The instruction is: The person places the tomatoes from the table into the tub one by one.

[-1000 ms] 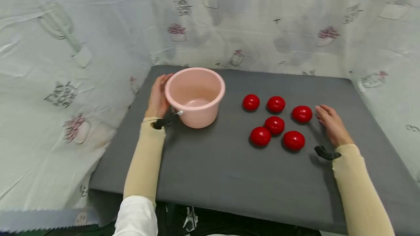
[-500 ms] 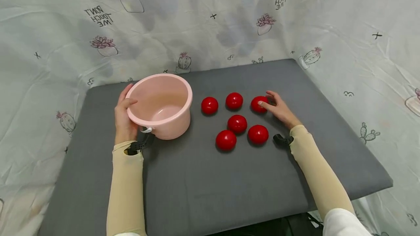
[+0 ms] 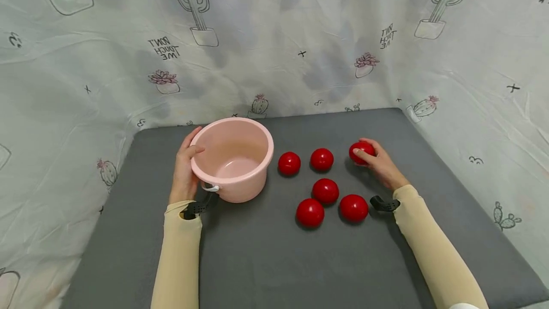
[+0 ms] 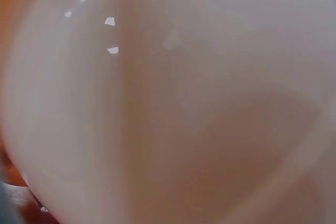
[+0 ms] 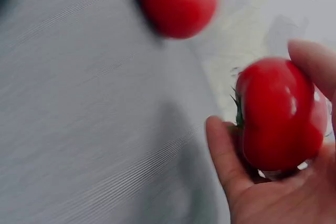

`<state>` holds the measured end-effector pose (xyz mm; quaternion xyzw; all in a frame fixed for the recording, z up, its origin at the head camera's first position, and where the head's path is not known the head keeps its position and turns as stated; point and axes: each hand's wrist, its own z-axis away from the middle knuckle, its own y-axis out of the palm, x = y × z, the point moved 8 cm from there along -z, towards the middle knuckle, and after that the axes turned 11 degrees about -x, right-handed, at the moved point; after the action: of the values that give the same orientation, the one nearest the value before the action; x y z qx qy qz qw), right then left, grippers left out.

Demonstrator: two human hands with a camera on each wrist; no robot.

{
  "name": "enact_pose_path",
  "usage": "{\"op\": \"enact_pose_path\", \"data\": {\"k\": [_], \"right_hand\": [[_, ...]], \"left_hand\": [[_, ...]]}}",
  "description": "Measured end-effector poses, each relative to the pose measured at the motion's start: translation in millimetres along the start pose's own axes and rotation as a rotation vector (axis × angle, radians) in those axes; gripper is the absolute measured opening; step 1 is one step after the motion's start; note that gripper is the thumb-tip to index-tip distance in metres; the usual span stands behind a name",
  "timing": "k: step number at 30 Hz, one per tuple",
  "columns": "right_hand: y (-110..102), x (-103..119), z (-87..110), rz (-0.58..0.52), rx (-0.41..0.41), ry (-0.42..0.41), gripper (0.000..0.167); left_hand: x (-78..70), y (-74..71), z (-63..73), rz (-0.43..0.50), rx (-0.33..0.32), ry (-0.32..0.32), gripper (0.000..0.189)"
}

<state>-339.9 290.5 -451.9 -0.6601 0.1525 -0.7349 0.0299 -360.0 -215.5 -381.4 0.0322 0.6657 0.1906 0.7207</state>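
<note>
My left hand (image 3: 184, 173) grips the left side of a pink bucket (image 3: 250, 187), thumb over the rim and fingers along the outside wall. The bucket tilts slightly and its visible inside is bare. In the left wrist view the bucket's pale wall (image 4: 210, 77) fills nearly everything. At the right, my right hand (image 3: 383, 166) holds a red tomato (image 3: 359, 152) between thumb and fingers, a little above the table. The right wrist view shows green sepals on this tomato (image 5: 278, 114). Several other tomatoes, such as the nearest one (image 3: 310, 213), lie between the hands.
A grey-covered table (image 3: 274, 271) carries everything. Behind it and at the sides hangs a pale sheet (image 3: 257, 56) printed with cacti. A white handle fitting (image 3: 210, 188) sits at the bucket's near left side. Two tomatoes (image 3: 289, 163) lie close to the bucket's right.
My right hand has reached left to the rightmost tomato, closed around it and raised it slightly. My left thumb has come over the bucket's rim, and the bucket tilts more. The head view has shifted.
</note>
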Motion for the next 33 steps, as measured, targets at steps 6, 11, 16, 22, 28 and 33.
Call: {"op": "enact_pose_path", "data": {"k": [6,11,16,22,28,33], "right_hand": [[-14,23,-12.1,-0.432,-0.063,0.012,0.043],[-14,54,-30.3,-0.517,-0.07,-0.014,0.041],[-8,91,-44.8,-0.563,-0.052,-0.047,0.045],[7,131,-51.9,-0.57,0.01,-0.093,0.043],[29,167,-53.8,-0.534,0.057,-0.133,0.047],[53,196,-50.9,-0.52,0.121,-0.18,0.047]], "left_hand": [[6.6,4.5,4.6,-0.002,0.015,0.001,0.047],[6.7,0.3,7.0,-0.024,-0.003,0.007,0.046],[4.9,-3.4,7.5,-0.028,-0.007,0.014,0.046],[5.0,-5.8,8.9,-0.024,-0.009,-0.002,0.047],[3.8,-5.0,8.1,-0.016,-0.002,0.0,0.048],[2.7,-2.8,7.0,-0.028,0.005,-0.003,0.048]]}}
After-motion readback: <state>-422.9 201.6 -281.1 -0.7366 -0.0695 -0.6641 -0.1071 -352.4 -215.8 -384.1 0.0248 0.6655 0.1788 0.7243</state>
